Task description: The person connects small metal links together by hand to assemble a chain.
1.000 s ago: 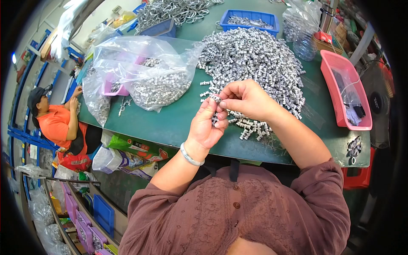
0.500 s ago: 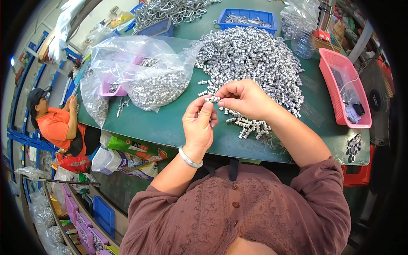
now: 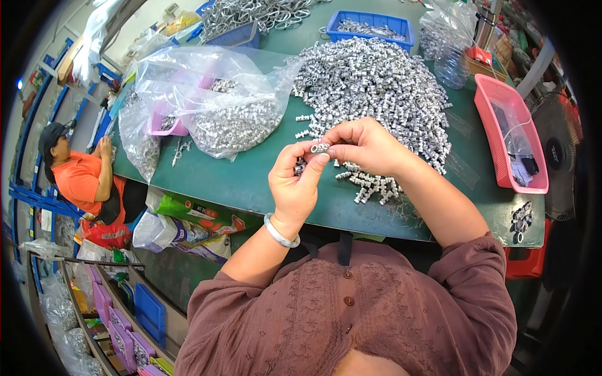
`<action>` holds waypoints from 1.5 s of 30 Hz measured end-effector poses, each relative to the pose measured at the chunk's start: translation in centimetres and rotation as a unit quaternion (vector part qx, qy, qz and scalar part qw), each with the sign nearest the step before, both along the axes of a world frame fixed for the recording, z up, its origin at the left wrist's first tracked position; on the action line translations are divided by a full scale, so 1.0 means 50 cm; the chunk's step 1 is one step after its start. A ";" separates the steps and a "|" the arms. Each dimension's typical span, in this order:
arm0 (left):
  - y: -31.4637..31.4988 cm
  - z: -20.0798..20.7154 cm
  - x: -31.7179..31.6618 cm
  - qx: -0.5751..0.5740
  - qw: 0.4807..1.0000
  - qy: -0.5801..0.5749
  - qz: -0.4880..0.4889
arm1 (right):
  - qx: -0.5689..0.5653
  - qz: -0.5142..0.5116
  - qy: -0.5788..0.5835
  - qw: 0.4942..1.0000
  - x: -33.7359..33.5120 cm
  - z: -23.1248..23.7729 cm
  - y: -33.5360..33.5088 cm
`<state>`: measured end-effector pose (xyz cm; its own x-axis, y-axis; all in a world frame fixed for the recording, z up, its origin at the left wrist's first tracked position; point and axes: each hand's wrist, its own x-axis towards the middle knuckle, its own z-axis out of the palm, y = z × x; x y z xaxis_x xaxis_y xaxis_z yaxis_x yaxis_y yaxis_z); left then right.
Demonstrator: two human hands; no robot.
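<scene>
Between both hands is a small silvery metal fitting point(image 3: 319, 148) with a round hole showing at one end. My left hand point(image 3: 293, 185) pinches it between thumb and fingertips, and a bit more metal shows inside the curled fingers. My right hand point(image 3: 362, 147) grips the fitting's other side with thumb and forefinger. Just beyond the hands rises a big heap of similar metal fittings point(image 3: 376, 88) on the green table point(image 3: 232, 188). A loose group of fittings point(image 3: 376, 188) lies beneath my right wrist.
Left on the table are clear plastic bags of metal parts point(image 3: 235, 122) and a pink scoop point(image 3: 169, 125). Blue trays point(image 3: 370, 28) and metal rings point(image 3: 257, 15) stand at the back. A pink basket point(image 3: 511, 135) and a fan point(image 3: 558, 153) are right. A person in orange point(image 3: 84, 182) sits left.
The fitting has turned between my fingertips, so its round hole now shows. Both hands stay in nearly the same place. The person at left has hardly moved.
</scene>
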<state>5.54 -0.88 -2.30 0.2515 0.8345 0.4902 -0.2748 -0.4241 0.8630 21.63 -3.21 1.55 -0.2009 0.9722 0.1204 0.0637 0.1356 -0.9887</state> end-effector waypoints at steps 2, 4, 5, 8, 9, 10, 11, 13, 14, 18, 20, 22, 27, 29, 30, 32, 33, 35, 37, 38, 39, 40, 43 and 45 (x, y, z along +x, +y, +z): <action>-0.004 0.007 0.001 -0.025 1.000 -0.003 -0.017 | 0.005 0.004 -0.023 1.000 0.002 -0.001 0.001; -0.006 0.018 -0.002 -0.142 0.988 -0.036 -0.051 | 0.041 0.004 -0.054 0.998 0.004 -0.002 0.001; 0.000 0.018 0.000 -0.194 0.976 -0.070 -0.066 | 0.034 -0.016 -0.052 0.998 0.003 -0.008 0.002; 0.022 0.008 -0.023 -0.364 0.904 -0.159 -0.159 | 0.154 -0.037 -0.331 0.930 0.014 -0.023 0.004; 0.029 -0.004 -0.034 -0.366 0.903 -0.160 -0.157 | 0.152 -0.035 -0.330 0.931 0.012 -0.028 0.003; 0.034 -0.015 -0.044 -0.416 0.868 -0.189 -0.196 | 0.149 0.000 -0.428 0.891 0.009 -0.034 0.000; 0.036 -0.028 -0.051 -0.463 0.827 -0.217 -0.233 | 0.145 0.036 -0.520 0.841 0.006 -0.039 -0.002; 0.029 -0.030 -0.051 -0.474 0.824 -0.214 -0.224 | 0.140 0.040 -0.537 0.831 0.005 -0.050 -0.002; 0.026 -0.030 -0.051 -0.483 0.822 -0.213 -0.214 | 0.140 0.046 -0.554 0.820 0.005 -0.054 -0.002; 0.026 -0.042 -0.060 -0.482 0.842 -0.148 -0.192 | 0.182 0.031 -0.447 0.875 0.010 -0.067 0.004; 0.023 -0.045 -0.062 -0.477 0.846 -0.127 -0.200 | 0.224 0.035 -0.419 0.879 0.018 -0.070 0.011; 0.019 -0.045 -0.064 -0.471 0.851 -0.108 -0.205 | 0.032 0.065 -0.218 0.973 0.014 -0.040 0.012; -0.002 -0.023 -0.061 -0.460 0.849 -0.085 -0.245 | -0.053 0.113 0.006 0.992 0.010 -0.046 0.014; -0.007 -0.014 -0.061 -0.442 0.856 -0.075 -0.256 | -0.056 0.116 0.029 0.991 0.009 -0.044 0.013; -0.009 -0.009 -0.062 -0.442 0.856 -0.076 -0.257 | -0.057 0.118 0.054 0.990 0.010 -0.044 0.013; -0.011 -0.003 -0.061 -0.432 0.858 -0.072 -0.268 | -0.057 0.124 0.067 0.988 0.013 -0.046 0.014; -0.012 -0.002 -0.062 -0.432 0.858 -0.073 -0.268 | -0.045 0.122 0.067 0.989 0.012 -0.046 0.014; -0.014 -0.001 -0.061 -0.420 0.864 -0.076 -0.266 | -0.034 0.118 0.067 0.990 0.010 -0.045 0.013; -0.015 -0.001 -0.059 -0.406 0.875 -0.063 -0.255 | -0.019 0.102 0.032 0.994 0.004 -0.038 0.009; -0.015 -0.002 -0.059 -0.390 0.886 -0.050 -0.244 | -0.020 0.102 0.033 0.994 0.002 -0.034 0.006; -0.015 -0.003 -0.058 -0.391 0.886 -0.050 -0.244 | 0.022 0.085 -0.037 0.996 0.001 -0.029 0.004; -0.014 -0.006 -0.057 -0.385 0.892 -0.036 -0.233 | 0.064 0.067 -0.106 0.990 -0.001 -0.024 0.003; -0.010 -0.004 -0.052 -0.396 0.892 -0.027 -0.217 | 0.094 0.051 -0.118 0.987 -0.005 -0.013 -0.002; -0.009 -0.003 -0.050 -0.413 0.885 -0.033 -0.214 | 0.095 0.051 -0.110 0.988 -0.004 -0.015 0.000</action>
